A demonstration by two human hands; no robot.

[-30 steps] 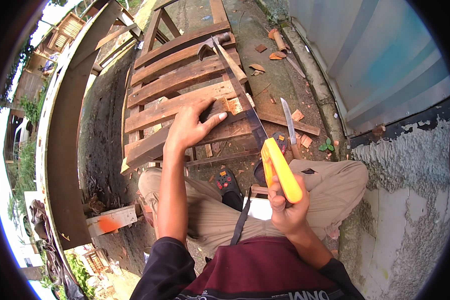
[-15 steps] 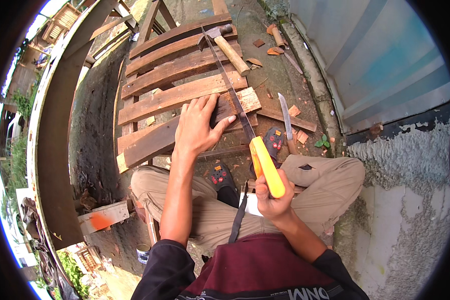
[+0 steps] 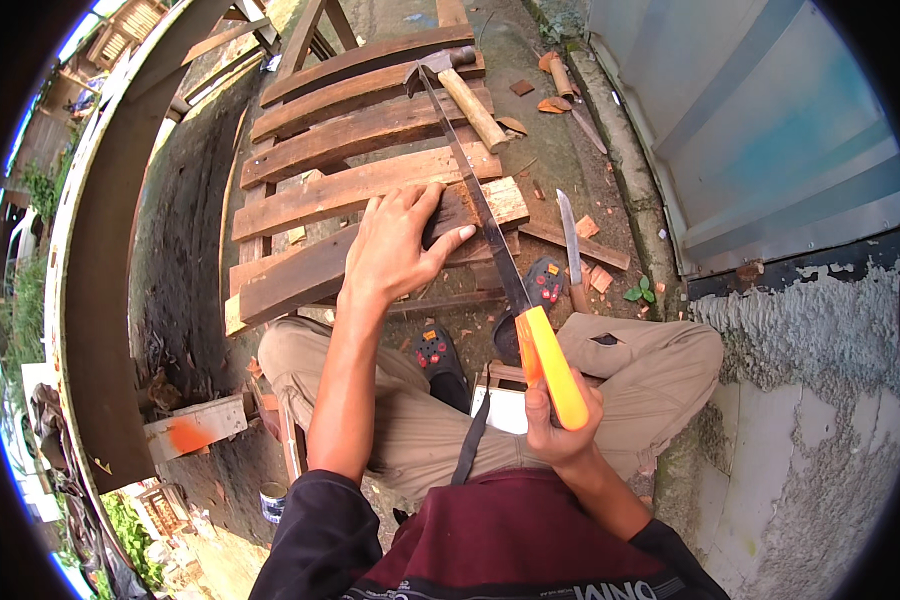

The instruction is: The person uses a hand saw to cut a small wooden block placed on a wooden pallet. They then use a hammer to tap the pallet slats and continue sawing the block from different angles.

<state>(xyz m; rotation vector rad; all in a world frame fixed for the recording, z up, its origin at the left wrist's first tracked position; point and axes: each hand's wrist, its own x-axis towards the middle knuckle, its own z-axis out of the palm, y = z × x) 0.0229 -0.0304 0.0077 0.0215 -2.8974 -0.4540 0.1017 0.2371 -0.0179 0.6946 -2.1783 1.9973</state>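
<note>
My right hand grips the orange handle of a hand saw. Its long blade runs up and away across a brown wooden slat of a low slatted frame. My left hand lies flat on that slat, fingers spread, right beside the blade. My thumb points toward the saw. I sit low, knees in beige trousers spread to either side, with black sandals under the frame's near edge.
A hammer with a wooden handle lies on the far slats. A long knife rests on the ground right of the saw, among wood chips. A corrugated metal wall and rough plaster stand to the right; a curved timber beam runs along the left.
The saw has been drawn back toward me along the cut. My left hand stays pressed on the slat. The view has tilted slightly, so the frame sits higher in it.
</note>
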